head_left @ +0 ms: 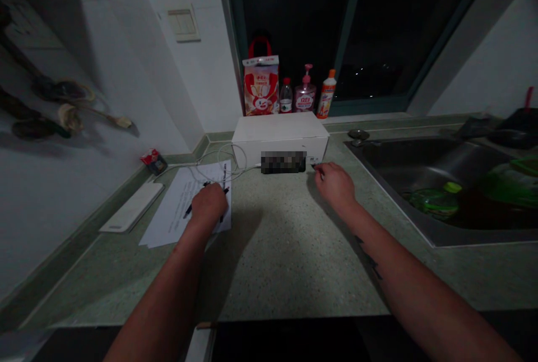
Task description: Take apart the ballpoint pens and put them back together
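My left hand [209, 205] is closed over the printed sheets of paper [172, 205] on the left of the counter. Black pens [188, 211] poke out around it; its fingertips are hidden, so which of them it grips is unclear. Beside the right end of the white box [279, 131], my right hand [336, 187] pinches a small dark object [314, 166], too small to name. A phone-like dark device [283, 162], its screen blurred out, leans against the box front. A white cable [246, 170] runs from its left end.
A white flat slab [133, 208] and a small red-and-black pack [153, 161] lie by the left wall. Behind the box stand a red bag [261, 87], a small bottle [286, 97], a pink pump bottle [305, 93] and an orange-capped bottle [327, 94]. The sink [414, 227] lies right.
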Action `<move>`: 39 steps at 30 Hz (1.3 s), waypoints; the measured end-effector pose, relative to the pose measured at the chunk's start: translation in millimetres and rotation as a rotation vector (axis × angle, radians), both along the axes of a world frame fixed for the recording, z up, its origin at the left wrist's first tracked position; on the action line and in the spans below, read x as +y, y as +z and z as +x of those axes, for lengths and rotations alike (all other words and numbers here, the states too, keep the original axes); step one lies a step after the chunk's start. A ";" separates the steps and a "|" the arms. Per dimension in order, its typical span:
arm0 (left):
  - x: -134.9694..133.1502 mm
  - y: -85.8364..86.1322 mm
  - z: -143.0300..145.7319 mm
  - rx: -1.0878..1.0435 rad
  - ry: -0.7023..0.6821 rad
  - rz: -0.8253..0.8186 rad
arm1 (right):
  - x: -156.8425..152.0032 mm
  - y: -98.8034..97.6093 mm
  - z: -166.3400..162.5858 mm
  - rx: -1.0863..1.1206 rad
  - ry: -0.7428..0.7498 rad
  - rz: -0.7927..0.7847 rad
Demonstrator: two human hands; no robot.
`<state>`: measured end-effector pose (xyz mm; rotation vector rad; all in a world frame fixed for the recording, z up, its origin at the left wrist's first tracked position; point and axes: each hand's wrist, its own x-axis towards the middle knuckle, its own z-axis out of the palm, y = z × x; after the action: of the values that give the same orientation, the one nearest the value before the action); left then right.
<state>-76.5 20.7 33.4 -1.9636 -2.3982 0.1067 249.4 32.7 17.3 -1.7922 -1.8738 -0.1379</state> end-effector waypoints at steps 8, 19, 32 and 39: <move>-7.6 -6.6 30.0 -0.152 -0.289 0.120 | -26.4 -7.4 -49.7 0.103 0.513 -0.070; -19.4 -34.7 60.0 -0.799 -0.708 0.234 | -18.6 -13.3 -43.4 0.315 0.685 -0.362; -14.1 -27.5 59.1 -0.892 -0.531 0.134 | -6.4 -16.2 -26.4 0.615 0.643 -0.402; -10.1 -44.5 63.0 -0.881 -0.601 0.235 | -10.1 -23.1 -35.2 0.533 0.589 -0.436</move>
<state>-13.5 10.6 -11.1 -2.8582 -1.8179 -1.2122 214.2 22.6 -5.9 -1.2504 -2.0097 0.9266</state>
